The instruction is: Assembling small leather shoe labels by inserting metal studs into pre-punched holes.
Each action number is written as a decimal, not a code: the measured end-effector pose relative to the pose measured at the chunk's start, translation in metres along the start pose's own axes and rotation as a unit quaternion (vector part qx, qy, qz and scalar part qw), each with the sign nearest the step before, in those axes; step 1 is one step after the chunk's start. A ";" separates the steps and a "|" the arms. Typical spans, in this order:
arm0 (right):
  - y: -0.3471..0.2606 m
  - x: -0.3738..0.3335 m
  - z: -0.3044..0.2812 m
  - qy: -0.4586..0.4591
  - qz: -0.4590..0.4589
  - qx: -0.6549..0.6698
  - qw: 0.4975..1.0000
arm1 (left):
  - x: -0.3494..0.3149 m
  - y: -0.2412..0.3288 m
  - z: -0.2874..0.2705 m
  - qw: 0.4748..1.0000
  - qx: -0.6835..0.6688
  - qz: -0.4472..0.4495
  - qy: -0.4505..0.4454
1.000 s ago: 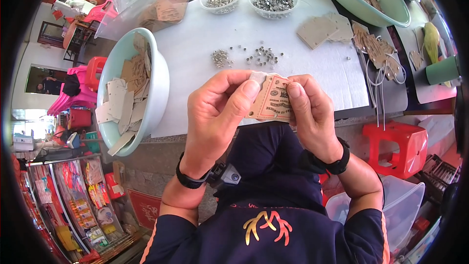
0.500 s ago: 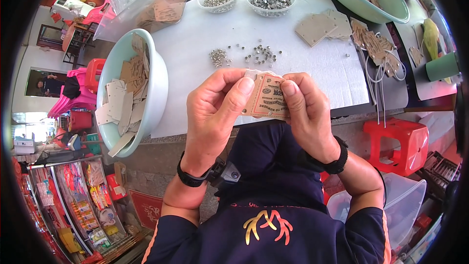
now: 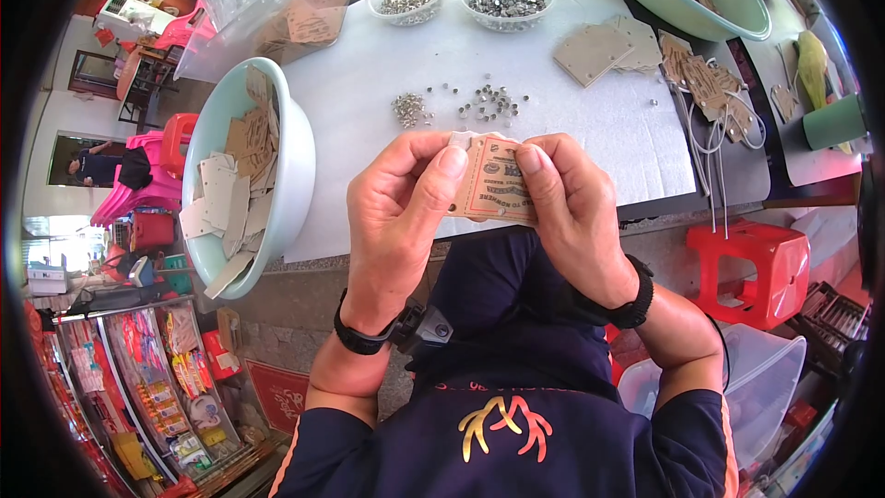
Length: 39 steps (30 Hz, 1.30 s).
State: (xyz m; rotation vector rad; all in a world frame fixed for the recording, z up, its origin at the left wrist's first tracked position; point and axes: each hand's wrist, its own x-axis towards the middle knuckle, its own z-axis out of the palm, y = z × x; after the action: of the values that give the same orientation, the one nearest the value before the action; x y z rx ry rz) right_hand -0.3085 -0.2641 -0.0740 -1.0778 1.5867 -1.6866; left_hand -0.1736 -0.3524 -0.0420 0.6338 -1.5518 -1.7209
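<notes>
Between my two hands is a small brown cardboard tag (image 3: pixel 501 183) printed in red and black, with a hole near its lower left corner. My left hand (image 3: pixel 403 198) pinches its left edge, thumb on top. My right hand (image 3: pixel 573 212) grips the right edge the same way, its thumb covering part of the print. A pale strip shows along the tag's top edge; I cannot make out what it is. Just beyond the hands, small metal rivet caps (image 3: pixel 493 103) lie scattered beside a little heap of gold-toned rivet pieces (image 3: pixel 408 111) on the white sheet (image 3: pixel 369 65).
A pale blue basin (image 3: pixel 302 175) of cardboard pieces stands at the left. Two clear tubs (image 3: pixel 510 23) (image 3: pixel 406 18) of metal pieces sit at the back. Flat tags (image 3: pixel 595 53), corded tags (image 3: pixel 705 83) and a green basin (image 3: pixel 737 26) are at the right. A red stool (image 3: pixel 751 267) stands below.
Both hands and the tag have shifted slightly left. The right thumb has moved a little on the tag, showing its print differently. Far left, a person in the background has moved.
</notes>
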 end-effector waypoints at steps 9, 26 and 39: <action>-0.004 0.003 -0.001 -0.011 0.004 -0.027 1.000 | -0.001 -0.003 -0.003 1.000 -0.005 -0.017 0.017; 0.004 0.001 0.000 -0.055 -0.014 -0.033 0.998 | -0.008 -0.012 -0.012 0.998 -0.039 -0.036 0.025; 0.002 0.041 -0.021 -0.136 0.066 -0.126 0.980 | -0.023 -0.030 -0.037 0.995 -0.020 -0.088 0.041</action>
State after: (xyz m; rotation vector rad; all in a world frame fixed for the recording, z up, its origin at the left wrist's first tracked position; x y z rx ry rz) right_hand -0.3476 -0.2881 -0.0682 -1.2379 1.6796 -1.2158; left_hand -0.1367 -0.3570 -0.0795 0.8323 -1.4379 -1.8265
